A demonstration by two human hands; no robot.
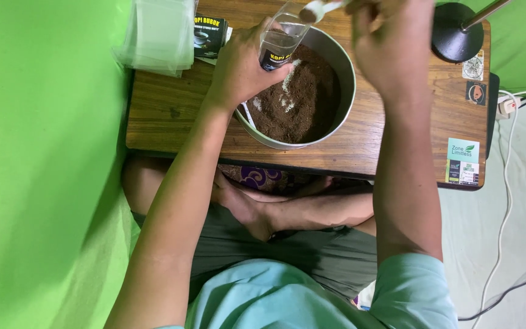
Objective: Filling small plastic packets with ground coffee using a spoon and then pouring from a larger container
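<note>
- The left hand (238, 67) has its fingers curled tight around a small clear pouch (280, 44), holding it upright with its mouth open over the metal bowl (343, 67).
- The right hand (391, 45) pinches the handle of a white spoon (319, 9), fingers closed on it; the spoon's heaped tip sits just above the pouch's opening.
- The bowl rests on the wooden counter (165, 109) and holds dark brown powder (302, 100).
- A stack of empty clear pouches (156, 36) lies at the counter's far left corner.
</note>
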